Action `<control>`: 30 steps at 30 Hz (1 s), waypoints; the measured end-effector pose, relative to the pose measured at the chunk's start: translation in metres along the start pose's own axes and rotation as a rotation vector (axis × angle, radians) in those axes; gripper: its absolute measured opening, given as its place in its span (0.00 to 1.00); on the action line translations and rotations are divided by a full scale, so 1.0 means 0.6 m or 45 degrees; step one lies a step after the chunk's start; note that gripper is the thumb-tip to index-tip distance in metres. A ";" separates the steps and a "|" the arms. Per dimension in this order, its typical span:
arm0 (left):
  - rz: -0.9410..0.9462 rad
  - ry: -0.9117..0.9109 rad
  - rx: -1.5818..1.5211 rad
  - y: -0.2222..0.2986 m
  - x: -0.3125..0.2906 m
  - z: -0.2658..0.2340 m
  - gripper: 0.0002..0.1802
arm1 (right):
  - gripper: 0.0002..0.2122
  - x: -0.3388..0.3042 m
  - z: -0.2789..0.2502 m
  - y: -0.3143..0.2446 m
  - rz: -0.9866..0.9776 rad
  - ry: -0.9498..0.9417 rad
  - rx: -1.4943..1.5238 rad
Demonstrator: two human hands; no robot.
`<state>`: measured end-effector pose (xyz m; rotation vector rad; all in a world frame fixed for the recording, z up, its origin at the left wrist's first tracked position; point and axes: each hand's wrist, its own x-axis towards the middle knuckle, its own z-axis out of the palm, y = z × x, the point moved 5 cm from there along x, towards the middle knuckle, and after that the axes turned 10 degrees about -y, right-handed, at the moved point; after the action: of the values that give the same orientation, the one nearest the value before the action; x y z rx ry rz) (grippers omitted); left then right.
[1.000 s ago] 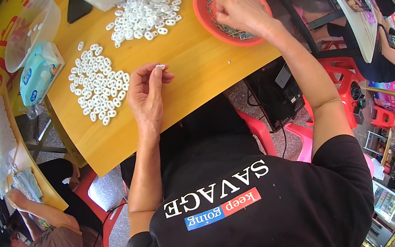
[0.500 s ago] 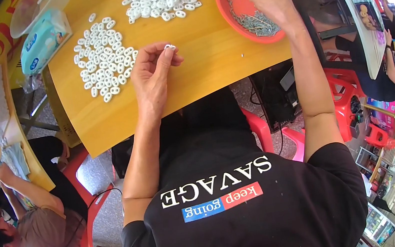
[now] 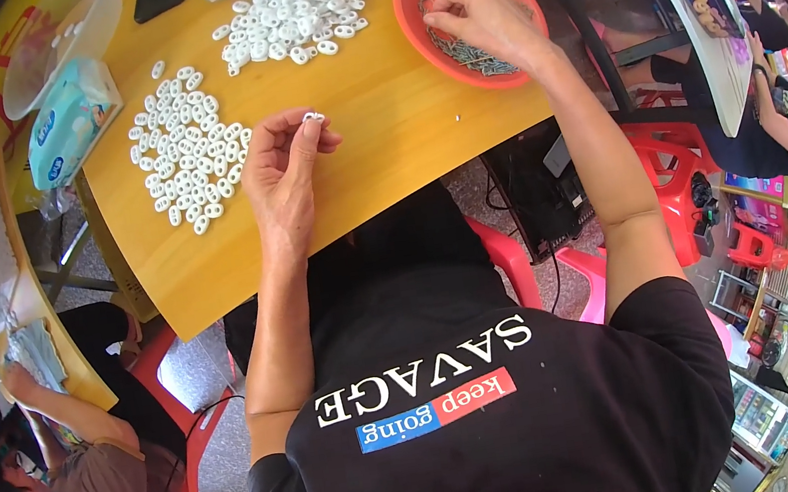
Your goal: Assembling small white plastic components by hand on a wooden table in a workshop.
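My left hand (image 3: 283,171) is closed above the near part of the table, with a small white plastic piece (image 3: 313,116) pinched between thumb and fingertips. To its left lies a spread of white oval two-hole pieces (image 3: 183,145). My right hand (image 3: 489,23) hangs over a red bowl (image 3: 405,5) of small metal screws (image 3: 478,58). Its thumb and forefinger meet near the bowl's left side; anything between them is too small to make out.
A bigger heap of white pieces (image 3: 287,19) lies farther back on the yellow wooden table (image 3: 361,79). A tissue pack (image 3: 72,120) and a clear tub (image 3: 73,39) sit at the left edge. One tiny screw (image 3: 458,118) lies near the front edge. Another person (image 3: 92,460) sits at left.
My right hand's pinched fingers have come from the far part of the bowl toward its left side, nearer me. My left hand keeps its hold on the white piece. The whole view has shifted slightly.
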<state>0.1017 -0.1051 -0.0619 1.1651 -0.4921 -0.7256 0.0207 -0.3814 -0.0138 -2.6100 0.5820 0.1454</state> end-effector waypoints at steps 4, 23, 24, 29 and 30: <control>-0.011 -0.023 0.014 -0.001 0.001 0.001 0.09 | 0.12 -0.001 0.006 -0.009 -0.063 0.049 -0.055; -0.006 -0.030 -0.037 -0.004 0.000 0.000 0.09 | 0.11 -0.015 -0.031 0.055 -0.056 0.068 -0.040; -0.007 -0.030 -0.034 -0.004 0.000 0.000 0.09 | 0.11 -0.018 -0.032 0.054 -0.055 0.069 -0.041; 0.001 -0.028 -0.027 -0.003 -0.001 -0.001 0.09 | 0.10 -0.026 -0.026 0.021 -0.042 -0.012 -0.140; 0.007 -0.025 -0.022 -0.002 -0.001 -0.001 0.09 | 0.10 -0.023 -0.023 0.024 -0.042 -0.011 -0.141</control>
<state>0.1011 -0.1045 -0.0633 1.1415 -0.5041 -0.7359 0.0020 -0.3940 -0.0044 -2.7229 0.5414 0.1830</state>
